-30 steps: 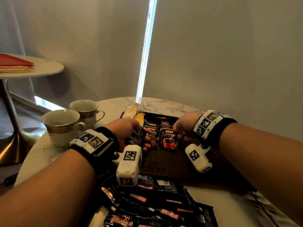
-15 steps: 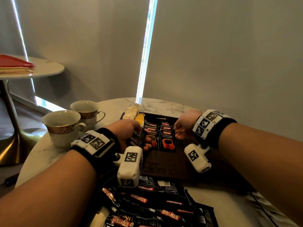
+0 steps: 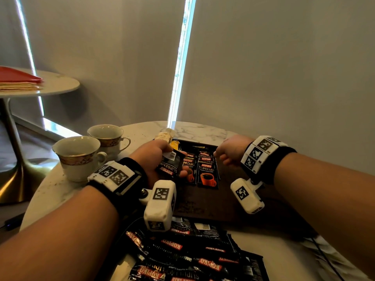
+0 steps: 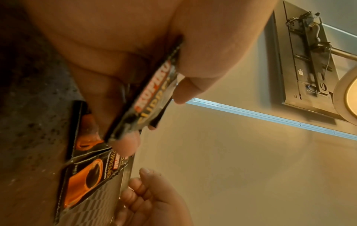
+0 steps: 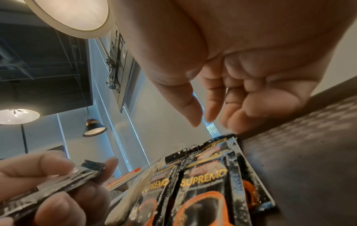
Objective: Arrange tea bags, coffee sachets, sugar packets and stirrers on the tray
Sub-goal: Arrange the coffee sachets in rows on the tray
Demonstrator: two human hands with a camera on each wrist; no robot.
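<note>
Head view, left hand [image 3: 156,157]: grips a black coffee sachet [image 3: 169,165] above the left part of the tray; "KOPIKO SUPREMO" reads upside down on it.
Head view, right hand [image 3: 229,151]: fingers loosely curled, holding nothing, just above the far right of the sachet rows.
Head view, tray [image 3: 203,203]: dark, flat on the round marble counter [image 3: 50,191]; near half bare.
Head view, sachet rows [image 3: 207,171]: two rows lying on the far half of the tray, overlapping, with "KOPIKO SUPREMO" and an orange cup picture.
Head view, around: pale packets [image 3: 164,135] at the tray's far left corner; two teacups [image 3: 81,157] left of the tray; loose pile of Kopiko sachets [image 3: 182,256] on the counter near the body; second small table [image 3: 50,86] far left with a red thing on top.
Left wrist view, sachet [image 4: 148,97]: pinched between thumb and fingers [image 4: 185,90]; red "KOPIKO" partly hidden by the thumb; rows on the tray [image 4: 88,180] below it; right hand [image 4: 152,203] close by.
Right wrist view, right hand [image 5: 222,94]: fingers bent, nothing in them, tips just over the far ends of the rows [image 5: 204,183]; "SUPREMO" in yellow letters.
Right wrist view, left hand [image 5: 48,183]: low left, holding its sachet edge-on.
</note>
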